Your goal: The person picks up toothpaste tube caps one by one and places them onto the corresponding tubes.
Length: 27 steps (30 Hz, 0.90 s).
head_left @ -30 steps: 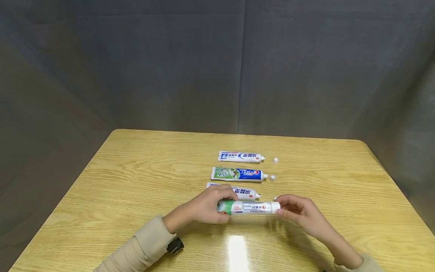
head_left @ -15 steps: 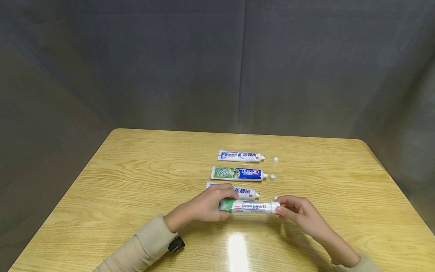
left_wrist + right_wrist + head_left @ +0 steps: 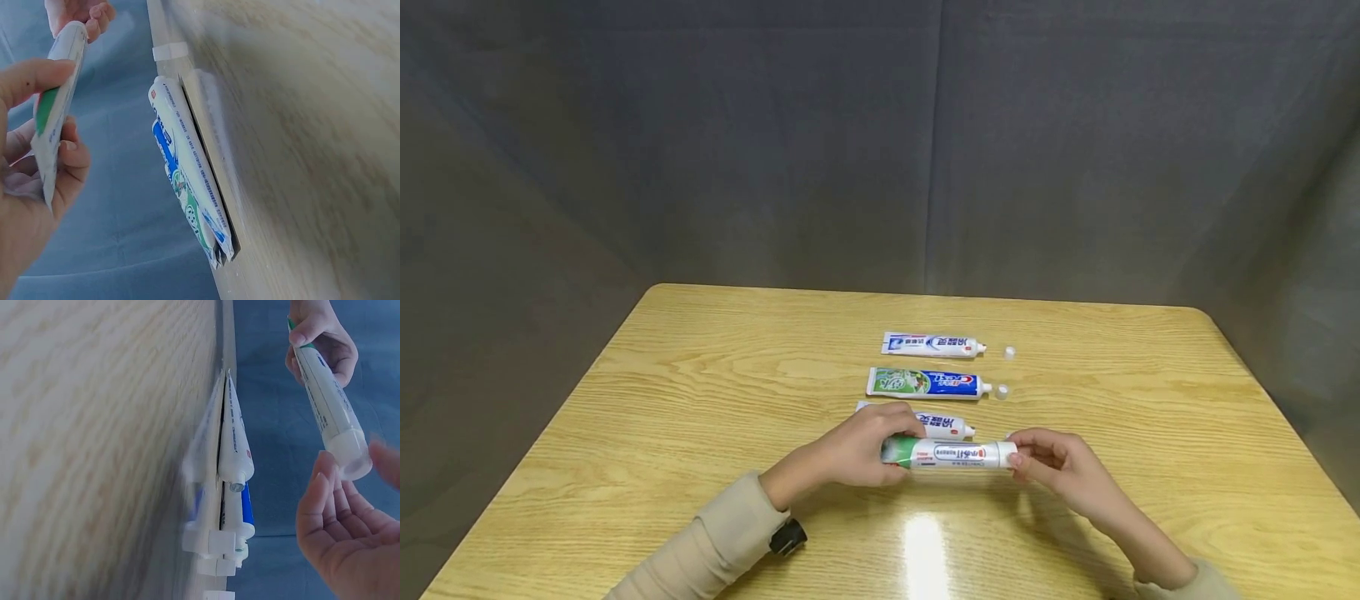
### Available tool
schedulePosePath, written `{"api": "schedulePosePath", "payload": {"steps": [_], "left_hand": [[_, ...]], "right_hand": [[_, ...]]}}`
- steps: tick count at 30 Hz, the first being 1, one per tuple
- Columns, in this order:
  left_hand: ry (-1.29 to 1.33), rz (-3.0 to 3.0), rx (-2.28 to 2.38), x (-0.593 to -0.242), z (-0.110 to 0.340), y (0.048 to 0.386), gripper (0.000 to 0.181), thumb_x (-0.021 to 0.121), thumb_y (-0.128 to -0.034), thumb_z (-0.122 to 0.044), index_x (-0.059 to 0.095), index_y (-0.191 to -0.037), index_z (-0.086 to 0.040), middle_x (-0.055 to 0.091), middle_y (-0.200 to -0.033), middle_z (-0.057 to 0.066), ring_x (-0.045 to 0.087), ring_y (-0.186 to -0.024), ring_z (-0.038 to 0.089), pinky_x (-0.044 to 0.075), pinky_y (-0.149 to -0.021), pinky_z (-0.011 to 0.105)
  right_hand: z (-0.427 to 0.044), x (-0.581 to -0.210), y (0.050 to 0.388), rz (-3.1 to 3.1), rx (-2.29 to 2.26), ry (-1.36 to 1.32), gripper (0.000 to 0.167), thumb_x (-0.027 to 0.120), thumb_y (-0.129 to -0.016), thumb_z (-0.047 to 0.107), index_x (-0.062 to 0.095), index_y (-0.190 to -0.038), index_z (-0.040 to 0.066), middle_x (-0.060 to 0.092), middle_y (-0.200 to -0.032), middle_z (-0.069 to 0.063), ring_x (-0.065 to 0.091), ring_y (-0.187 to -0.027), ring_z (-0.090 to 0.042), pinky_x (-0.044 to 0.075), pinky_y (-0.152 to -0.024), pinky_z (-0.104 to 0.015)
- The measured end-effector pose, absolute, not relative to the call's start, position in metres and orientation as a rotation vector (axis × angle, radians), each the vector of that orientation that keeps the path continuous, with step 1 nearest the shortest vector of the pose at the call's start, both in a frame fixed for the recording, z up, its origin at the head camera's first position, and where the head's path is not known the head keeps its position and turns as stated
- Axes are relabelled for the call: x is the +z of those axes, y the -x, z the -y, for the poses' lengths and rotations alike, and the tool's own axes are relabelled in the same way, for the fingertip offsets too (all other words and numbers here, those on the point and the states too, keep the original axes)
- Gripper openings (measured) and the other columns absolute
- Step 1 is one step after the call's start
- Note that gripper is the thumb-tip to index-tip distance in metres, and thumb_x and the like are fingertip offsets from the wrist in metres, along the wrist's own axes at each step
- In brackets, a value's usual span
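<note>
My left hand [image 3: 868,448] grips a green and white toothpaste tube [image 3: 955,454] by its flat end, thumb on one side and fingers on the other. The tube is held level above the table, white cap [image 3: 347,455] toward the right. At that cap my right hand [image 3: 1067,471] has its thumb and fingertips, pinching it; the cap sits on the tube. Just behind the held tube lies a white and blue toothpaste tube [image 3: 946,427] without a cap, partly hidden by the left hand.
Farther back on the wooden table [image 3: 700,400] lie a blue and green toothpaste tube [image 3: 928,383] and a white toothpaste tube [image 3: 932,345], both uncapped. Beside their nozzles stand small white caps [image 3: 1002,391]. A third cap [image 3: 170,51] is mostly hidden behind the right hand in the head view.
The held tube has turned slightly about its length, its lettering shifting, and has risen a little. My right fingers have shifted slightly at the cap. The tubes on the table stay put.
</note>
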<state>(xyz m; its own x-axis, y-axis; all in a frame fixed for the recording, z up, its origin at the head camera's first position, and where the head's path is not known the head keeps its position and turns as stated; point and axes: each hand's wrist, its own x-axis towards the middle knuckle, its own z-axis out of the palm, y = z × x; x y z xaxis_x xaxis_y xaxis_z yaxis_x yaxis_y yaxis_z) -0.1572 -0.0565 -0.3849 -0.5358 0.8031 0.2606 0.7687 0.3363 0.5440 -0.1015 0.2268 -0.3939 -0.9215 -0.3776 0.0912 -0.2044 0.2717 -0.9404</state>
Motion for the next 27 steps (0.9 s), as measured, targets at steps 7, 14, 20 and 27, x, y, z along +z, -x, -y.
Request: {"api": "schedulePosePath", "payload": {"steps": [7, 14, 20, 27], "left_hand": [[-1.517, -2.505, 0.981, -0.386, 0.0568, 0.1563, 0.036, 0.077, -0.0685, -0.008, 0.062, -0.101, -0.006, 0.058, -0.093, 0.0, 0.046, -0.075, 0.008, 0.039, -0.062, 0.015], [-1.455, -2.538, 0.909, -0.3857, 0.0578, 0.1551, 0.037, 0.078, -0.0688, -0.014, 0.062, -0.102, -0.008, 0.057, -0.092, -0.002, 0.046, -0.074, 0.006, 0.039, -0.06, 0.014], [-1.392, -2.548, 0.814, -0.387, 0.0603, 0.1555, 0.037, 0.076, -0.0674, -0.014, 0.061, -0.101, -0.009, 0.055, -0.09, -0.005, 0.046, -0.074, 0.006, 0.04, -0.06, 0.015], [-1.317, -2.542, 0.673, -0.3893, 0.0643, 0.1535, 0.042, 0.075, -0.0636, -0.008, 0.06, -0.103, -0.01, 0.056, -0.094, -0.005, 0.051, -0.086, 0.01, 0.042, -0.066, 0.016]], "right_hand": [[-0.2281, -0.3944, 0.1012, -2.432, -1.664, 0.612, 0.028, 0.068, -0.078, 0.004, 0.058, -0.101, -0.01, 0.062, -0.083, -0.013, 0.059, -0.072, -0.011, 0.051, -0.061, -0.028], [-0.228, -0.3938, 0.1002, -2.455, -1.637, 0.56, 0.03, 0.07, -0.077, 0.005, 0.059, -0.1, -0.011, 0.062, -0.082, -0.014, 0.059, -0.07, -0.011, 0.051, -0.061, -0.027], [-0.228, -0.3948, 0.0985, -2.468, -1.602, 0.576, 0.028, 0.071, -0.076, 0.006, 0.061, -0.096, -0.01, 0.063, -0.08, -0.011, 0.059, -0.068, -0.01, 0.051, -0.06, -0.026], [-0.2306, -0.3992, 0.1004, -2.488, -1.504, 0.561, 0.027, 0.073, -0.075, 0.009, 0.062, -0.093, -0.007, 0.063, -0.077, -0.005, 0.058, -0.067, -0.009, 0.05, -0.06, -0.025]]}}
